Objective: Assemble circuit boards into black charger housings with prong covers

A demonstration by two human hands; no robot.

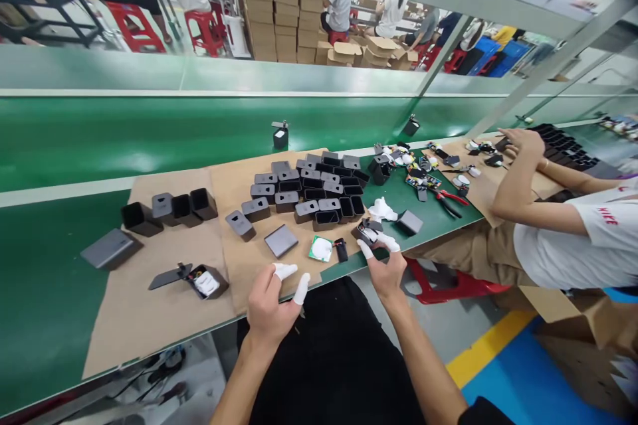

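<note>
Right grip [386, 273] holds a dark housing [367, 233] at the table edge [339, 270], left grip [272, 305] parted, empty, near bare cardboard [255, 267].

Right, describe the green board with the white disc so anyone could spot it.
Find the cardboard on the green bench. Near its front edge, between left hand and right hand, lies the board. Its green rim and white disc set it apart from the dark boxes behind.

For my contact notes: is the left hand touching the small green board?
Apart: the head view shows brown cardboard between the left hand and the green board.
</note>
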